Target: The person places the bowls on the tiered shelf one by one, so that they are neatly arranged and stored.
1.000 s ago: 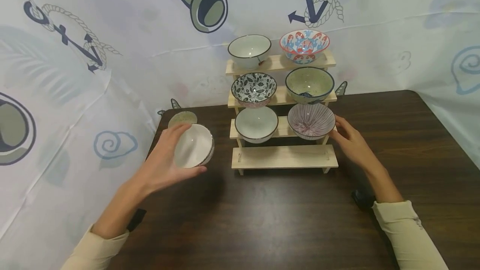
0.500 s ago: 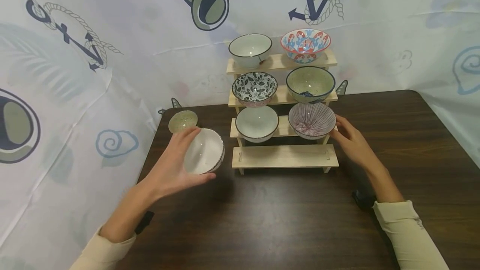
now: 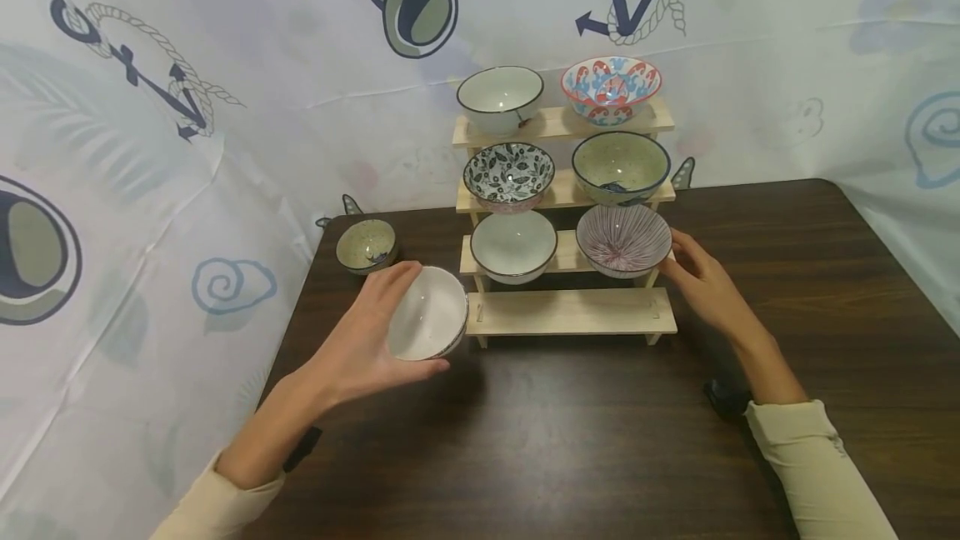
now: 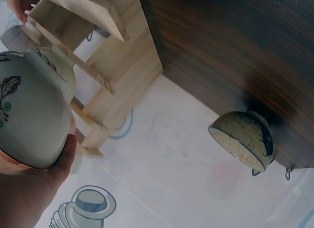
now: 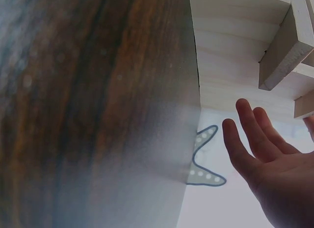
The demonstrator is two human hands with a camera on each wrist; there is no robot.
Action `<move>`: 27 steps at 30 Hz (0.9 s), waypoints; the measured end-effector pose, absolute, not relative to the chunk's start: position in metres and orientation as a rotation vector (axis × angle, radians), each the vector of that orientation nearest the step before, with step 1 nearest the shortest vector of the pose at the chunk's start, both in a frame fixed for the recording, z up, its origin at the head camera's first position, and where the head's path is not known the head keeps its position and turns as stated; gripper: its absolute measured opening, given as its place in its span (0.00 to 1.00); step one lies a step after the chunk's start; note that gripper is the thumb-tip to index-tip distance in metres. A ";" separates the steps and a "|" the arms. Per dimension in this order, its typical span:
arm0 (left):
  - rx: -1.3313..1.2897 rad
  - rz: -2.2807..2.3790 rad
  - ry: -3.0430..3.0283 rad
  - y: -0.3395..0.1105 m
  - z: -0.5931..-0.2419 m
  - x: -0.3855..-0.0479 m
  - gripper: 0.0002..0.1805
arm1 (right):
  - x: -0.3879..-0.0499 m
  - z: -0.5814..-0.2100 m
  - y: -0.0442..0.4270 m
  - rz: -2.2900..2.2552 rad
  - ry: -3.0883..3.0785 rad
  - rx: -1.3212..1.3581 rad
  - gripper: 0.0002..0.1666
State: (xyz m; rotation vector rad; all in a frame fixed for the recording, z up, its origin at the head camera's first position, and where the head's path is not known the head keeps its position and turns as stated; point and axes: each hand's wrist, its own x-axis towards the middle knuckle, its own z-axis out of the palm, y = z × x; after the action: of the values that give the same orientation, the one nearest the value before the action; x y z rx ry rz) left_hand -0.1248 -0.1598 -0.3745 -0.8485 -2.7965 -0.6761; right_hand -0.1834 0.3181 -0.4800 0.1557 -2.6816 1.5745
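Observation:
My left hand (image 3: 363,348) grips a bowl (image 3: 429,317) by its sides, thumb below and fingers above in the head view. Its inside is white; the left wrist view shows the pale outside of the bowl (image 4: 34,115) with dark leaves and green dots. It is off the table, left of the wooden stand's bottom shelf (image 3: 570,312). My right hand (image 3: 708,286) is at the right edge of a purple-striped bowl (image 3: 624,240) on the stand; whether it touches bowl or stand is hard to tell. In the right wrist view the right hand's fingers (image 5: 260,139) are spread and loosely extended.
Higher on the stepped stand are a plain white bowl (image 3: 513,247), a black-leaf bowl (image 3: 510,176), a green bowl (image 3: 621,165), a dark-rimmed white bowl (image 3: 500,98) and a red-and-blue bowl (image 3: 611,90). A small speckled bowl (image 3: 366,245) stands at the table's back left.
My left hand has carried the white-inside bowl rightward and toward me, to beside the bottom shelf. The small speckled bowl behind it has come into fuller view. My right hand has stayed put.

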 end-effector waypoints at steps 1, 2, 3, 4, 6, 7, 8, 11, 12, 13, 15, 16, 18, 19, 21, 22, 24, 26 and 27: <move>-0.856 -0.662 -2.795 -0.159 -0.376 -0.125 0.65 | -0.183 -0.480 0.318 1.574 -2.681 0.155 0.37; -0.866 -0.649 -2.792 -0.158 -0.377 -0.125 0.65 | -0.184 -0.480 0.318 1.575 -2.681 0.156 0.37; -0.878 -0.635 -2.786 -0.157 -0.378 -0.126 0.65 | -0.183 -0.480 0.318 1.574 -2.683 0.154 0.37; -0.889 -0.619 -2.780 -0.155 -0.379 -0.126 0.65 | -0.183 -0.480 0.317 1.575 -2.684 0.153 0.38; -0.908 -0.595 -2.766 -0.153 -0.381 -0.127 0.64 | -0.183 -0.479 0.317 1.578 -2.684 0.149 0.38; -0.915 -0.585 -2.761 -0.153 -0.382 -0.128 0.64 | -0.183 -0.479 0.317 1.577 -2.683 0.148 0.38; -0.919 -0.578 -2.757 -0.152 -0.383 -0.128 0.63 | -0.183 -0.479 0.317 1.578 -2.682 0.147 0.38; -0.924 -0.563 -2.751 -0.150 -0.385 -0.130 0.63 | -0.183 -0.480 0.317 1.578 -2.677 0.158 0.38; -0.928 -0.565 -2.751 -0.150 -0.386 -0.130 0.63 | -0.183 -0.480 0.317 1.578 -2.676 0.160 0.38; -0.931 -0.564 -2.751 -0.149 -0.387 -0.130 0.64 | -0.183 -0.480 0.317 1.578 -2.677 0.160 0.38; -0.936 -0.566 -2.750 -0.148 -0.388 -0.131 0.64 | -0.183 -0.480 0.317 1.581 -2.679 0.160 0.38; -0.940 -0.569 -2.750 -0.147 -0.388 -0.131 0.63 | -0.183 -0.480 0.317 1.582 -2.681 0.160 0.38; -0.948 -0.578 -2.751 -0.145 -0.389 -0.131 0.63 | -0.182 -0.479 0.317 1.588 -2.684 0.150 0.38; -0.952 -0.583 -2.751 -0.144 -0.389 -0.131 0.63 | -0.182 -0.479 0.317 1.587 -2.685 0.148 0.39; -0.961 -0.598 -2.752 -0.142 -0.390 -0.131 0.62 | -0.182 -0.479 0.317 1.585 -2.686 0.149 0.39; -0.968 -0.606 -2.751 -0.141 -0.391 -0.131 0.62 | -0.182 -0.479 0.317 1.581 -2.686 0.155 0.39; -0.978 -0.620 -2.751 -0.138 -0.392 -0.130 0.62 | -0.182 -0.479 0.317 1.580 -2.686 0.158 0.39; -0.988 -0.629 -2.748 -0.136 -0.393 -0.130 0.62 | -0.182 -0.479 0.317 1.580 -2.682 0.163 0.38; -0.991 -0.631 -2.749 -0.135 -0.393 -0.130 0.62 | -0.182 -0.479 0.317 1.580 -2.681 0.164 0.38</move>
State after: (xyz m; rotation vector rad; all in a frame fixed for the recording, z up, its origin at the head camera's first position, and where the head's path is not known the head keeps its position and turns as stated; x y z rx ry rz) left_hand -0.1301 -0.1351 -0.3935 -0.9907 -2.7486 -0.6312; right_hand -0.1824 0.3167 -0.4785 0.1640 -2.6808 1.5799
